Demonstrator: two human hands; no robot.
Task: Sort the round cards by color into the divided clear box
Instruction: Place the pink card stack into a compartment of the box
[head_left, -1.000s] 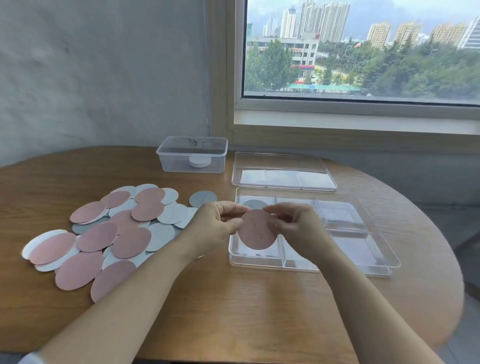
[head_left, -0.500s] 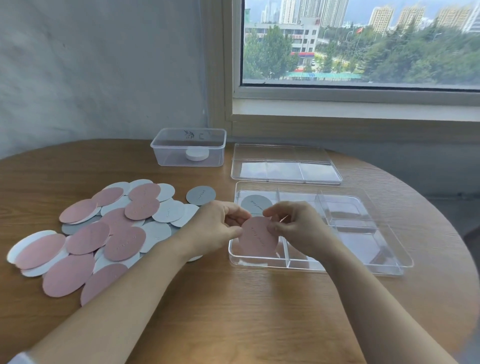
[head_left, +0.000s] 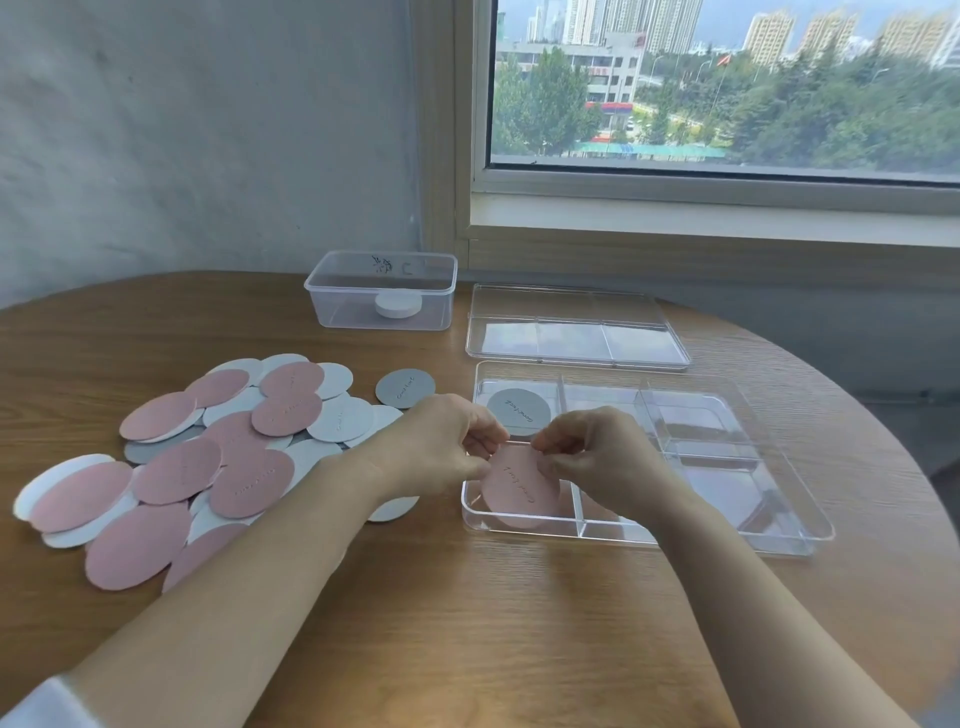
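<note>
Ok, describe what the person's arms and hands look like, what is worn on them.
Both forearms are bare to the hands. The left hand and the right hand show no gloves, and no rings, watch or bracelet can be seen. The only clothing visible is the edge of a white sleeve at the bottom left corner, on the left arm.

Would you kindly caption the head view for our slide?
Both hands, left hand and right hand, lower a round pink card into the divided clear plastic box.

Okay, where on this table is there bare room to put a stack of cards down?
Bare wood lies along the near edge of the round wooden table, in front of the divided clear box, and far left behind the pile of pink and white round cards. Crowded: between that pile and the box.
</note>
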